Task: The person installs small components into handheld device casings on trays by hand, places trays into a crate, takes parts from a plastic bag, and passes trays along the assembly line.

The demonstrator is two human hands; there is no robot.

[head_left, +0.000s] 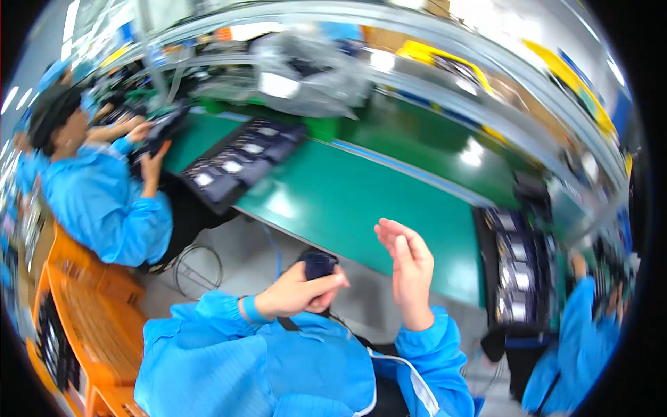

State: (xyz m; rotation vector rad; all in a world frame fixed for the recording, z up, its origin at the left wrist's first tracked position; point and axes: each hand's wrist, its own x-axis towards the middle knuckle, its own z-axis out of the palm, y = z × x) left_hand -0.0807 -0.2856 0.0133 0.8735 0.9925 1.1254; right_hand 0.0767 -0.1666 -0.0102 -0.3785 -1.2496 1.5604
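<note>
My left hand is closed around a small dark, blocky object in front of my body, near the front edge of the green table. What kind of object it is, I cannot make out; my fingers hide part of it. A blue band circles that wrist. To its right, my right hand is raised with fingers stretched out and nothing in it, above the table's front edge.
A black tray of dark parts lies at the table's left, another black tray at its right. Blue-clad co-workers sit on both sides. Orange crates stand at left. A clear plastic bag and yellow bins fill the shelf.
</note>
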